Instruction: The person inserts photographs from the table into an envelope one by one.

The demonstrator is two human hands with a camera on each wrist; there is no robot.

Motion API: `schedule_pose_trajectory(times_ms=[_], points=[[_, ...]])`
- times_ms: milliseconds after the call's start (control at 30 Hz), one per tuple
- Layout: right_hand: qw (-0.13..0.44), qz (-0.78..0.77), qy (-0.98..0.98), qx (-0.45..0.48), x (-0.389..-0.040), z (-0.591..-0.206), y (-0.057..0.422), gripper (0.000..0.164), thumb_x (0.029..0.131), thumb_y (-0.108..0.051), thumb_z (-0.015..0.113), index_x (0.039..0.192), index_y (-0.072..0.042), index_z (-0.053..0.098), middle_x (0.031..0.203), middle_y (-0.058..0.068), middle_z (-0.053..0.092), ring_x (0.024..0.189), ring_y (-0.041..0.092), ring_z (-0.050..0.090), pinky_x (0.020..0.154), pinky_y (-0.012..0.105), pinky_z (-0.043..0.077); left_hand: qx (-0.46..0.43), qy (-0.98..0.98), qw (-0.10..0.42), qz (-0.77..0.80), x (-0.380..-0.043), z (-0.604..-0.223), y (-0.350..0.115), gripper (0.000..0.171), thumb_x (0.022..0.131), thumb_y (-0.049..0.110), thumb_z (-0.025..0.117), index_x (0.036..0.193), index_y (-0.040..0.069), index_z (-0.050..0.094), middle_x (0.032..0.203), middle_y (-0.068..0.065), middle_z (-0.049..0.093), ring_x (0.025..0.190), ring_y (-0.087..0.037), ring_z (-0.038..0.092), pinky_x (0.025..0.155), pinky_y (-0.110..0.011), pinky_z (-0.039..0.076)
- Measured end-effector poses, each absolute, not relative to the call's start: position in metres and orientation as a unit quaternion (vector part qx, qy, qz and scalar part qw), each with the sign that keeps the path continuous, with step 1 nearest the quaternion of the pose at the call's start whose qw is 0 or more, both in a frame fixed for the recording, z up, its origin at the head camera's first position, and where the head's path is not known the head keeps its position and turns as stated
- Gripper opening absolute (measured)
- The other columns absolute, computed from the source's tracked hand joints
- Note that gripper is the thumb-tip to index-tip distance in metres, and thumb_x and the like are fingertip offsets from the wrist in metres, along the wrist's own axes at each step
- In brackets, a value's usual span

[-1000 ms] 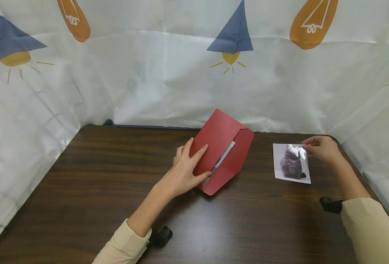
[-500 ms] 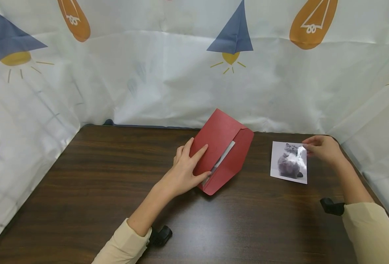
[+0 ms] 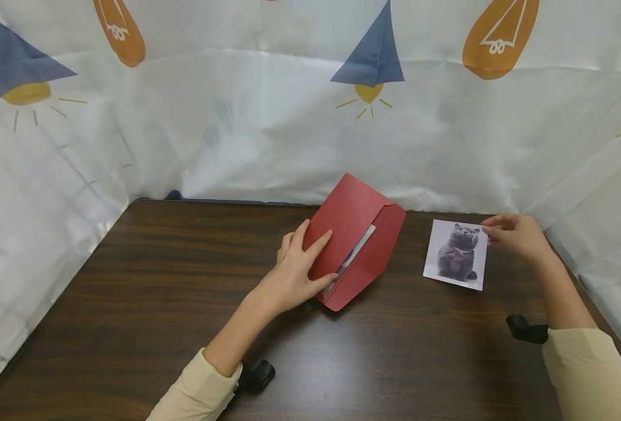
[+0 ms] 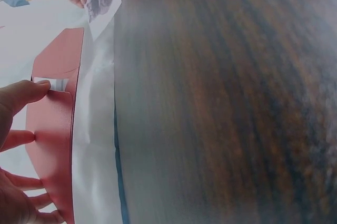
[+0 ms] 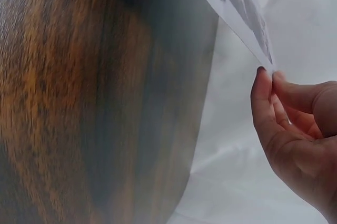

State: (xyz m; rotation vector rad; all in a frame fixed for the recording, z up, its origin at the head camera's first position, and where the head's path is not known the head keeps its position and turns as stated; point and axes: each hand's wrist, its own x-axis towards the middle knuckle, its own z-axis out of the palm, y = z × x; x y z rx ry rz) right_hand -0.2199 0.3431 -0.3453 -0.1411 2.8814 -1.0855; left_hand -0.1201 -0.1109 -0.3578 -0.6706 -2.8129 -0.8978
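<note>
Worktop (image 3: 147, 292), near far edge: envelope (image 3: 346, 225) gripped by left hand (image 3: 296, 269); near far-right corner: cat photo (image 3: 456, 255) pinched by right hand (image 3: 516, 235).

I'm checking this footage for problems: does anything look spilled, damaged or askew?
No spill or damage stands out. The red paper envelope looks askew, slanting relative to the back edge of the dark wooden table, with its flap open.

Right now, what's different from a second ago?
The cat photo moved slightly left, toward the red envelope, and a little up in the head view, its bottom edge swinging left. The shine has left the cat's face. Nothing was let go: the right hand keeps its grip on the photo's corner. The envelope and left hand stayed put.
</note>
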Motion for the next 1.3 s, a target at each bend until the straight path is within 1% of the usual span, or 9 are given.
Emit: schedule_pose_trajectory(times_ms=[300, 467, 700, 900, 1100, 1300], points=[[0.029, -0.384, 0.922, -0.043, -0.214, -0.340, 0.336, 0.036, 0.109, -0.007, 0.056, 0.126, 0.025, 0.056, 0.096, 0.018, 0.075, 0.068, -0.001, 0.069, 0.065, 0.018, 0.057, -0.224, -0.927, 0.060, -0.296, -0.120, -0.358, -0.111, 0.077, 0.093, 0.027, 0.082, 0.160, 0.010, 0.047, 0.168, -0.029, 0.021, 0.143, -0.049, 0.031, 0.107, -0.065, 0.045], [0.029, -0.397, 0.916, -0.044, -0.211, -0.340, 0.331, 0.036, 0.109, -0.007, 0.056, 0.127, 0.025, 0.055, 0.093, 0.006, 0.075, 0.068, -0.002, 0.069, 0.066, 0.018, 0.057, -0.228, -0.925, 0.063, -0.296, -0.120, -0.359, -0.112, 0.077, 0.094, 0.027, 0.081, 0.160, 0.009, 0.046, 0.168, -0.030, 0.020, 0.144, -0.050, 0.030, 0.108, -0.067, 0.042], [0.025, -0.407, 0.912, -0.034, -0.208, -0.338, 0.324, 0.038, 0.109, -0.011, 0.057, 0.128, 0.022, 0.056, 0.094, 0.001, 0.073, 0.070, -0.001, 0.070, 0.067, 0.019, 0.059, -0.226, -0.926, 0.061, -0.297, -0.121, -0.359, -0.112, 0.077, 0.094, 0.027, 0.081, 0.160, 0.010, 0.045, 0.169, -0.030, 0.019, 0.146, -0.051, 0.029, 0.109, -0.067, 0.042], [0.024, -0.425, 0.904, -0.034, -0.207, -0.337, 0.321, 0.038, 0.109, -0.009, 0.057, 0.128, 0.023, 0.056, 0.092, -0.007, 0.070, 0.070, -0.001, 0.071, 0.068, 0.020, 0.060, -0.226, -0.926, 0.064, -0.295, -0.121, -0.359, -0.112, 0.077, 0.094, 0.028, 0.081, 0.160, 0.010, 0.045, 0.169, -0.029, 0.019, 0.145, -0.050, 0.030, 0.108, -0.066, 0.044], [0.017, -0.436, 0.899, -0.035, -0.203, -0.337, 0.316, 0.037, 0.108, -0.007, 0.058, 0.129, 0.023, 0.055, 0.092, -0.008, 0.068, 0.070, 0.000, 0.071, 0.068, 0.020, 0.060, -0.224, -0.926, 0.066, -0.297, -0.121, -0.359, -0.112, 0.077, 0.094, 0.028, 0.081, 0.160, 0.010, 0.045, 0.169, -0.029, 0.019, 0.145, -0.049, 0.030, 0.108, -0.065, 0.044], [0.014, -0.425, 0.905, -0.027, -0.199, -0.336, 0.311, 0.038, 0.109, -0.010, 0.057, 0.131, 0.021, 0.056, 0.096, -0.004, 0.070, 0.072, -0.001, 0.072, 0.069, 0.016, 0.058, -0.222, -0.927, 0.064, -0.295, -0.121, -0.358, -0.112, 0.077, 0.094, 0.028, 0.081, 0.160, 0.010, 0.045, 0.169, -0.029, 0.018, 0.144, -0.048, 0.030, 0.108, -0.065, 0.043]])
